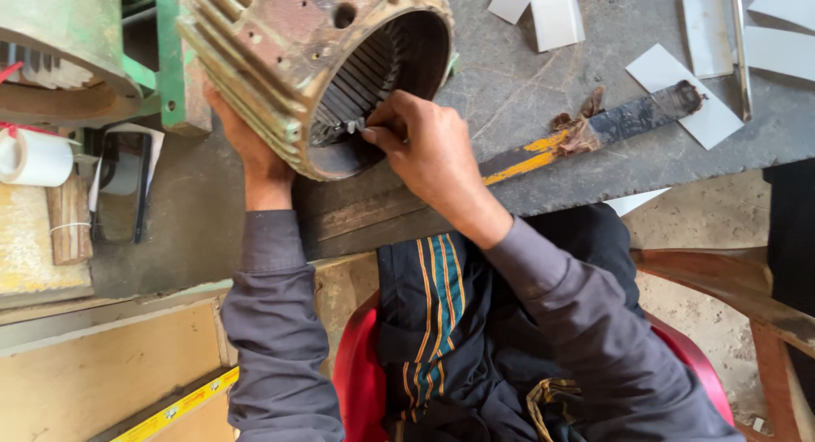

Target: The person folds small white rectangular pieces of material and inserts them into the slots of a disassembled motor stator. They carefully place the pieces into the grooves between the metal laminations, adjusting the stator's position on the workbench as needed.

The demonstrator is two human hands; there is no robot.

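Motor housing (pixel 314 60), rusty and finned, lies on its side at the near edge of the desk (pixel 526 94), its long axis running from far left to near right and its open mouth facing the person. Inside, the slots look bare, with no wire visible; only a small strip sits at the rim, so the work seems early. Right hand (pixel 429 149) pinches that strip at the rim. Left hand (pixel 255 153) is spread against the outer shell. White paper strips (pixel 556 13) lie farther right.
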